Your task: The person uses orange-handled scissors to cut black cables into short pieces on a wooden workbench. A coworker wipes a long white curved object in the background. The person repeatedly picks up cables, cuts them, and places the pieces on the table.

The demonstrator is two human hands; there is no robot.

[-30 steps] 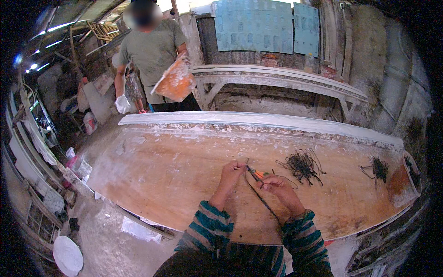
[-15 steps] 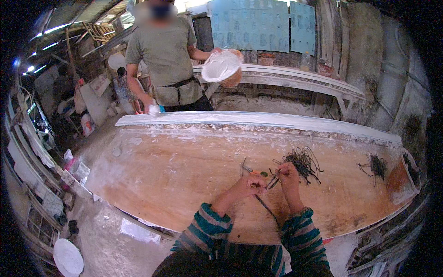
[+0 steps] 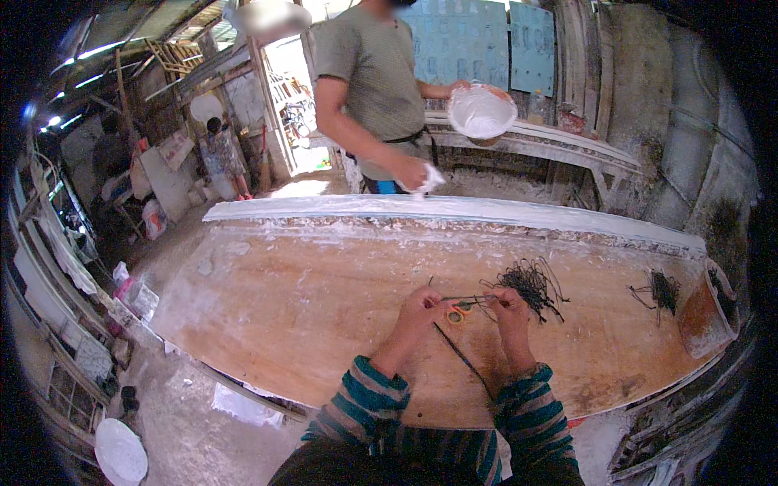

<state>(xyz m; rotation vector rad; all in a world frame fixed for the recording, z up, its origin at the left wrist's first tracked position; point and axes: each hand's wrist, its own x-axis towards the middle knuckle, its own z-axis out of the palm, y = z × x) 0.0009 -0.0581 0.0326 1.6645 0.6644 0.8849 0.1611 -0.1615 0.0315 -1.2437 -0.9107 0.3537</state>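
Note:
My left hand [image 3: 420, 311] and my right hand [image 3: 510, 313] are raised over the wooden board, fingers pinched on a thin dark cord [image 3: 468, 298] stretched between them. Scissors with orange handles [image 3: 456, 315] lie just below that cord, partly covered by it and my fingers. A longer dark cord [image 3: 462, 355] runs slantwise from beside my left hand to my right sleeve. Right behind my right hand is a tangled heap of black cords [image 3: 532, 285].
A smaller black bundle [image 3: 660, 292] and a reddish-brown bucket [image 3: 702, 317] are at the right. A white-coated strip [image 3: 421, 207] edges the board's far side. Beyond it stands another person [image 3: 369, 77] holding a white-lined bucket [image 3: 483, 113] and a white wad [image 3: 429, 180].
My hands have moved apart, drawing the cord out between them, and the scissors show more. The other person has stepped rightward with the bucket and the white wad.

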